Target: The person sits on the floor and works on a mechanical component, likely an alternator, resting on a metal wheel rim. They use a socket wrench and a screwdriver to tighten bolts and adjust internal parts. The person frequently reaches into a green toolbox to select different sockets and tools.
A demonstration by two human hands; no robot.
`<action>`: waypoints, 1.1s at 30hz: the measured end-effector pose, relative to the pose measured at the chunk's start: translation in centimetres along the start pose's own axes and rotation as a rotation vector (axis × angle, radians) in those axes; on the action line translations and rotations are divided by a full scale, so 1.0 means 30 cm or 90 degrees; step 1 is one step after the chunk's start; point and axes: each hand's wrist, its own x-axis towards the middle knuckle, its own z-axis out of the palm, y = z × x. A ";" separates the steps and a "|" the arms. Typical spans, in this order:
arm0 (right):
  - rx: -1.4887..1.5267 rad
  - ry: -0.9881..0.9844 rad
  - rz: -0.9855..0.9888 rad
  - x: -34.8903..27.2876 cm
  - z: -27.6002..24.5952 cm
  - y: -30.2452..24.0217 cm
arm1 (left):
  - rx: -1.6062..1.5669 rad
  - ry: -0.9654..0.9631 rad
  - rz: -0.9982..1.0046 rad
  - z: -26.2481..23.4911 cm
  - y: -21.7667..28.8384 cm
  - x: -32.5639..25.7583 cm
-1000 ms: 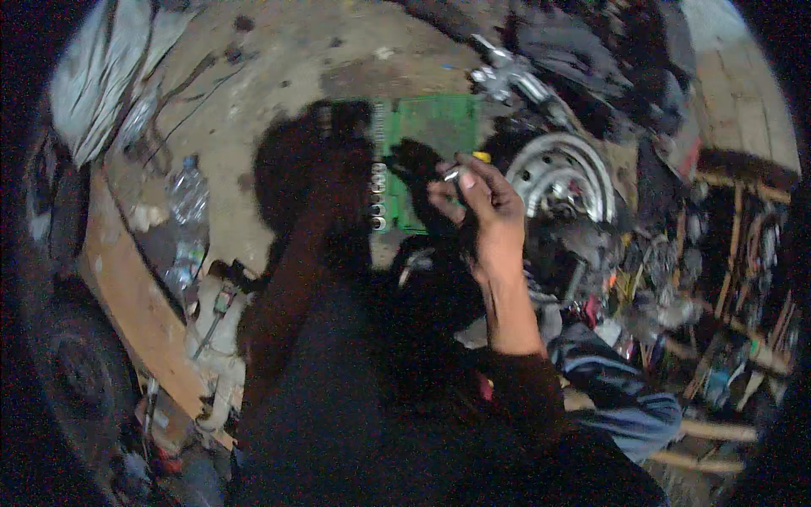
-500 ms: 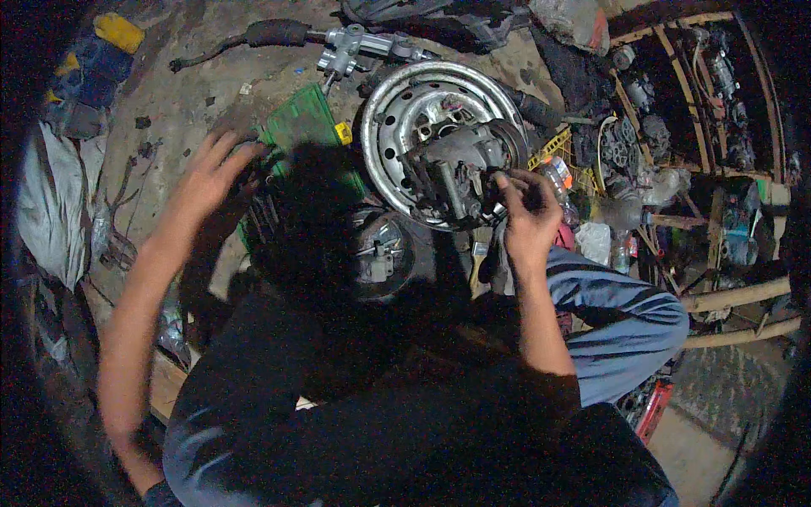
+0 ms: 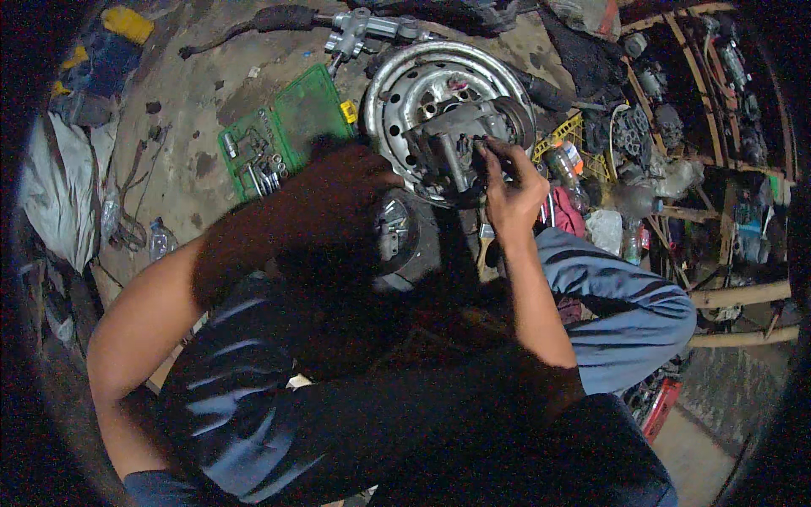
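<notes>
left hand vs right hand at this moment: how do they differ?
The left hand is motion-blurred and in shadow, hovering between the green socket case and the steel wheel rim; whether it holds anything cannot be told. The right hand is sharp and lit, its fingertips pinched at the grey metal assembly lying in the rim. Both are bare and reach forward over the floor.

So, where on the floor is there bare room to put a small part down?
Bare floor lies left of the green tool case, up to the white cloth. Crowded: the wheel rim with the metal part at the right hand, and the shelves at right.
</notes>
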 end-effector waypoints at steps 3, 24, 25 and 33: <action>-0.043 -0.015 -0.018 -0.008 0.000 0.003 | -0.014 -0.021 -0.042 0.024 0.028 -0.028; -0.118 0.021 0.060 -0.018 0.051 -0.037 | -0.047 -0.057 -0.042 0.074 -0.026 -0.100; -0.123 0.012 0.052 -0.021 0.045 -0.023 | -0.053 -0.066 -0.045 0.071 -0.024 -0.098; -0.046 0.010 0.079 -0.022 0.026 0.019 | -0.072 -0.031 -0.031 0.089 -0.012 -0.110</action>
